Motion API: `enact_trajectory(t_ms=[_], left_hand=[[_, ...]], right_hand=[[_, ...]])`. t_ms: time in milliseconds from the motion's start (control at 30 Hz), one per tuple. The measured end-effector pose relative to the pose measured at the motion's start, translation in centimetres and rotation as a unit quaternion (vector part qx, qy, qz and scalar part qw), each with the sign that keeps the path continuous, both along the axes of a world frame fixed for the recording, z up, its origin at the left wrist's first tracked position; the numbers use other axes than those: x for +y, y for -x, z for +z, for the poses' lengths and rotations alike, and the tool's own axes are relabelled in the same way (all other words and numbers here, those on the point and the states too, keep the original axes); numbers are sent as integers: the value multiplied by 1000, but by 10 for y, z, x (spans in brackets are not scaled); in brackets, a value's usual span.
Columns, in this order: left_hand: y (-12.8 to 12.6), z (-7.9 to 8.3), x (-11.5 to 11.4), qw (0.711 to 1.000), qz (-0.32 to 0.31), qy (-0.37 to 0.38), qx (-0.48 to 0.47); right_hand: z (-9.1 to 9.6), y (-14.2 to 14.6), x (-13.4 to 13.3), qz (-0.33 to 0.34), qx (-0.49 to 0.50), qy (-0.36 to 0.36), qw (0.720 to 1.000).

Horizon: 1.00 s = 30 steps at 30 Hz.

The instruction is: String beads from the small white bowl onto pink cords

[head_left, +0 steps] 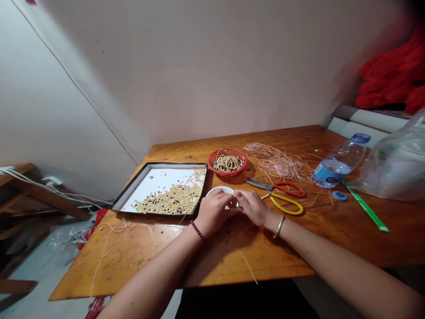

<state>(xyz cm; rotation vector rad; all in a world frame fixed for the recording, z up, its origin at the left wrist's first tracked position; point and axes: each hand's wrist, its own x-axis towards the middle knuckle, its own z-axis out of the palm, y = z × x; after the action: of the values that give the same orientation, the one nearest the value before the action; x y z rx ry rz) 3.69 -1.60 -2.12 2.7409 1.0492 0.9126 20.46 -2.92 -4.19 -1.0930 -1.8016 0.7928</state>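
Curled hands (215, 207) (253, 206) over round white dish (228, 189), grip unclear, tiny pale beads (175, 199), glossy wooden table (222, 268)

The left hand (215, 212) and right hand (254, 208) meet at a small white bowl (227, 189) on the brown wooden worktop (212, 261), between a black-edged white tray (146, 181) of mostly cream beads (175, 199), left, and red-and-yellow-handled metal scissors (269, 187), right.

Pale wall (212, 79) right across the far side, brighter at left, 1 cable (79, 94) slanting down it; here's the wooden table (133, 261) near, light floor (36, 266) left!
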Motion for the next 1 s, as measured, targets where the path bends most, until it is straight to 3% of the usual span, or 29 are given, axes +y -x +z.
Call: enact_trajectory(t_ms=[333,433,600,833,1000], left_hand=[[0,-3,2,1000,-2,-9,19],[-1,-3,1,1000,5,-18,23],[0,-4,1,996,34,43,-70],[3,-4,5,989,108,35,-99],[4,1,4,991,130,-19,-6]], right_hand=[[-6,-1,6,-36,38,33,998],[-8,-1,9,-21,67,53,996],[-3,0,11,39,123,127,983],[5,-1,12,89,95,125,984],[-3,-4,20,12,127,153,980]])
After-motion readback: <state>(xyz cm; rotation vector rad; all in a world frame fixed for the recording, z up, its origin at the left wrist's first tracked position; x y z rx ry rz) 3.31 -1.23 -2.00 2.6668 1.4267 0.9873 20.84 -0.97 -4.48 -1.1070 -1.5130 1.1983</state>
